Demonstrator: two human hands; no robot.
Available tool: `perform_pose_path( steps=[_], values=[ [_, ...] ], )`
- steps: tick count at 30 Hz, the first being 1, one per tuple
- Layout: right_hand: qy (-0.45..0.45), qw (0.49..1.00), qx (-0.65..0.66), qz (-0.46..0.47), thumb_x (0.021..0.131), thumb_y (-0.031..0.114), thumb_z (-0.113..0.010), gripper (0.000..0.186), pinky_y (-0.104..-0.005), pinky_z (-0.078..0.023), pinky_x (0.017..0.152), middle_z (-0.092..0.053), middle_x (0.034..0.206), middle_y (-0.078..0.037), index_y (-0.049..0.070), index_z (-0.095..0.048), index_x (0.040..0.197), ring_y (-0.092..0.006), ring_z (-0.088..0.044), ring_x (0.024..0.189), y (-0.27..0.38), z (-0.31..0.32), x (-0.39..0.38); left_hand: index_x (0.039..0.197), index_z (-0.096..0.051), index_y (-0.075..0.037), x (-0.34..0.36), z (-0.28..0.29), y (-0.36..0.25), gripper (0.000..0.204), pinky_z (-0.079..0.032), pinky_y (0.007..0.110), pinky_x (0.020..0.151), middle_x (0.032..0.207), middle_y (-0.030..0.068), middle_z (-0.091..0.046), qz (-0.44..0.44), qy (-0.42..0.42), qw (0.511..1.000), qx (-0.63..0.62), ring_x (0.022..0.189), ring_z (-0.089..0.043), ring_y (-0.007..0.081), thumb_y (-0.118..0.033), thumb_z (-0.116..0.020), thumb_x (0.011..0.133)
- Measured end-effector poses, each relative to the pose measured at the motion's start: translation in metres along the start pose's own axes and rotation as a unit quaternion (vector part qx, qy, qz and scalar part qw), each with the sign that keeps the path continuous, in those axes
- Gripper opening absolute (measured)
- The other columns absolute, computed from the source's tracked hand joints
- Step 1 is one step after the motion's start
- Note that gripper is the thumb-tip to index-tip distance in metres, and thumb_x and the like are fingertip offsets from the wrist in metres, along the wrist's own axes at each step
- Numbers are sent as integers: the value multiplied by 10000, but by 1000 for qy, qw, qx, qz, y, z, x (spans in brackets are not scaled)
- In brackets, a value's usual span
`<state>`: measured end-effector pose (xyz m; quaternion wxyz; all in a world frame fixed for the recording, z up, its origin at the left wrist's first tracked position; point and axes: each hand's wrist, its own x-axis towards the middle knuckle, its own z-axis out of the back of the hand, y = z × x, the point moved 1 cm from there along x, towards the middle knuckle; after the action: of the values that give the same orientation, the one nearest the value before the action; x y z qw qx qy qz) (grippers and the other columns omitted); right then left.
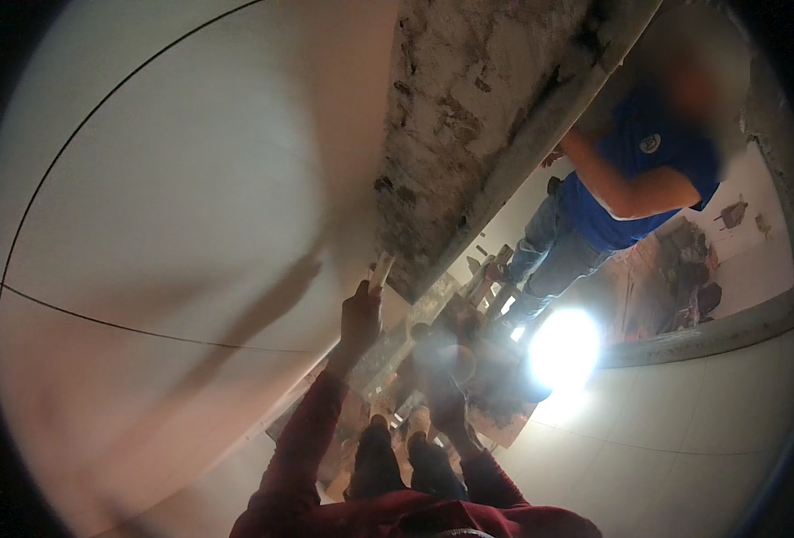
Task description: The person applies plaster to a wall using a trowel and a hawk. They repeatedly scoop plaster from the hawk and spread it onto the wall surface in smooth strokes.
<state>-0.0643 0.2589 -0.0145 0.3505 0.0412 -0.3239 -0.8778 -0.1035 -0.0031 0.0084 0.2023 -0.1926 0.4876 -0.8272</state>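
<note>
My left hand [361, 318] is raised at the lower end of a large panel [478, 117] with a rough, grey-brown mottled face. Its fingers are closed around a short, pale, flat strip [381, 272], whose upper end lies against or just beside the panel's lower left corner. Lower down and to the right, my right hand [448, 403] is in front of my body, dim and hazy in the glare. Its fingers do not show clearly, and I cannot make out whether anything is in them. A dark, rounded shape stands just above it.
A co-worker in a blue shirt [630, 170] and jeans stands right of the panel, a hand at its edge. A bright lamp [566, 350] glares at the lower right. Pale, smooth wall tiles [182, 179] with dark joints cover the left. Rubble and debris [684, 278] lie at right.
</note>
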Motion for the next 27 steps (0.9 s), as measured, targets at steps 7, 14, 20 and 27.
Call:
perform_pose_path(
  steps=[7,14,20,27],
  values=[
    [-50,997,-6,64,779,59,-618,253,-380,-481,510,-582,898,-127,25,-582,1027,-302,-628,676,15,8,32,1024,-580,-22,-18,-11,9,253,-520,455,632,734,196,-642,56,14,992,110,679,-648,370,-249,-573,911],
    [-75,988,-14,132,709,58,-677,343,-347,-474,473,-554,879,-139,8,-584,1035,-278,-601,614,19,5,46,937,-584,-53,1,-2,2,185,-503,414,578,738,139,-609,-127,-41,983,129,656,-623,327,-222,-626,875],
    [-82,987,121,64,742,216,-727,377,-391,-499,565,-618,868,-159,7,-594,1027,-311,-633,659,7,-12,57,876,-566,-62,28,-3,9,216,-494,420,553,712,135,-605,-120,-36,987,102,625,-624,322,-272,-615,890],
    [-40,981,189,6,784,253,-710,370,-440,-497,683,-648,841,-168,16,-585,1040,-352,-653,759,-5,-23,104,883,-544,-50,37,0,33,304,-499,431,524,658,134,-612,-101,-10,989,106,581,-631,331,-348,-602,899]
  ],
)
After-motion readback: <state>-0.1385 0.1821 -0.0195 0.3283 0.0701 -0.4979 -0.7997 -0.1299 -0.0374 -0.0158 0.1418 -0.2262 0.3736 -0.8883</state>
